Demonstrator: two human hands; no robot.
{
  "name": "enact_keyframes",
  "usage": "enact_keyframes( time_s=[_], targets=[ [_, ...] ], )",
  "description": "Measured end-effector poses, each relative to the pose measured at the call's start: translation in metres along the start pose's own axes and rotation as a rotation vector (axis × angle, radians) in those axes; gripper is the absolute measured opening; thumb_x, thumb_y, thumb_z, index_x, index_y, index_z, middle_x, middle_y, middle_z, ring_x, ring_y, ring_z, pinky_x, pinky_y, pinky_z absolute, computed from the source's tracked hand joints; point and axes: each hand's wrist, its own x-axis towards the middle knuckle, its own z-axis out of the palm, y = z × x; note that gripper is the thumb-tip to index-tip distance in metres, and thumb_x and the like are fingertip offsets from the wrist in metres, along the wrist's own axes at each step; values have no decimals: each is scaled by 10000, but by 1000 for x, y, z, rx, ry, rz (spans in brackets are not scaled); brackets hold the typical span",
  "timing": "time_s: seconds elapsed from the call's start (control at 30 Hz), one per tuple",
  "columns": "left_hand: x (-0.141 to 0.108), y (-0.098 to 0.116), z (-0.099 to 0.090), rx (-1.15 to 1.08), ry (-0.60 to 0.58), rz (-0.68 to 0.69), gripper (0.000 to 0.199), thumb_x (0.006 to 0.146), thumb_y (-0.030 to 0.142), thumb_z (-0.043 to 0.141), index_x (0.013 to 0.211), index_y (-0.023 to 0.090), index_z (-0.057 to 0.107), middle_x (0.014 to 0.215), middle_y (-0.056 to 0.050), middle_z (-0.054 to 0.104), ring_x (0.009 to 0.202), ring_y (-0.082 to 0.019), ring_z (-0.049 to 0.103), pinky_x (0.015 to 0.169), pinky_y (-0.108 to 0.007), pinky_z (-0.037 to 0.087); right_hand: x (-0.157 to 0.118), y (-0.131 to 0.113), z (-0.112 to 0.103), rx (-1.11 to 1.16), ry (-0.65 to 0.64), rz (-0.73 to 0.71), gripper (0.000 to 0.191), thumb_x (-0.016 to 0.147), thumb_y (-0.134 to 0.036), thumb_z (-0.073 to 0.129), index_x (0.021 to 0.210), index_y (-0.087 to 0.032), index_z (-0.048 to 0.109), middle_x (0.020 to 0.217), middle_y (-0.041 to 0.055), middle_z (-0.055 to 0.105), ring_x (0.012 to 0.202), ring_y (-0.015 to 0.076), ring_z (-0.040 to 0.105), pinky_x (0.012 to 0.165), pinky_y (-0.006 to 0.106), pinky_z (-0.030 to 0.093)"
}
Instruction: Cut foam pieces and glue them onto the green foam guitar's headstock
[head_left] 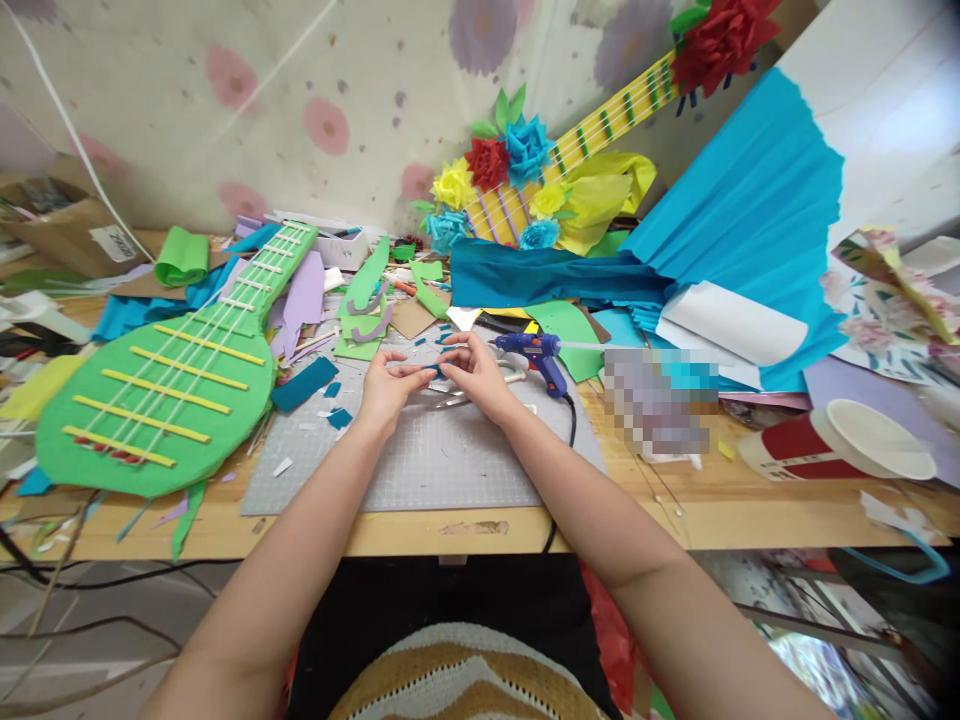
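Observation:
My left hand [391, 388] and my right hand [477, 374] meet above the grey cutting mat [450, 465]. Between their fingertips is a small dark teal paper piece [435, 371], pinched from both sides. Silver scissors [452, 400] lie on the mat just under my hands, partly covered by them. A blue glue gun [534, 353] rests right of my right hand, its cord running down over the table edge. Teal paper scraps [340, 418] and a larger teal piece [304, 384] lie left of my left hand.
A green paper lute [161, 390] fills the left side. Behind stands a flowered yellow paper instrument [592, 135]. Blue crepe paper [750, 220] spreads at the right, near a red and white paper cup [810, 445]. Green offcuts [367, 285] lie behind the mat.

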Motion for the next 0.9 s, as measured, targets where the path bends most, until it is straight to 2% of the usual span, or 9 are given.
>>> enact_keyframes(
  time_s=[0.1,0.27,0.5,0.7,0.9],
  targets=[
    [2,1,0,-128,-20,-42,509,421,91,759,751,186,383,550,72,586,535,-103,595,680,-288,486,-1,-1,1,61,-31,24,419,625,-275,618,977,-230,396,839,-17,562,729,113,562,717,290,472],
    [1,4,-2,-176,-52,-71,502,427,81,752,721,184,359,553,66,587,557,-97,599,667,-240,460,-2,1,8,96,-120,86,469,590,-243,657,972,-228,384,739,-47,546,688,117,580,702,287,477],
    [-1,6,0,-154,-82,-74,497,447,89,756,720,185,352,568,61,594,535,-93,592,635,-234,462,1,7,13,115,-60,117,511,561,-263,672,966,-235,362,619,-93,546,570,104,571,604,267,470],
    [2,5,-1,-135,-92,-92,391,558,164,722,783,173,401,667,-5,644,615,-123,628,686,-287,500,2,2,8,151,27,185,494,552,-258,682,931,-234,366,604,-93,569,532,95,573,588,270,489],
    [5,1,-3,-129,-46,-19,454,506,98,727,786,186,381,648,14,647,613,-123,631,687,-305,518,5,5,9,7,46,165,473,586,-277,667,952,-233,371,612,-90,558,525,90,553,567,264,478]
  ],
)
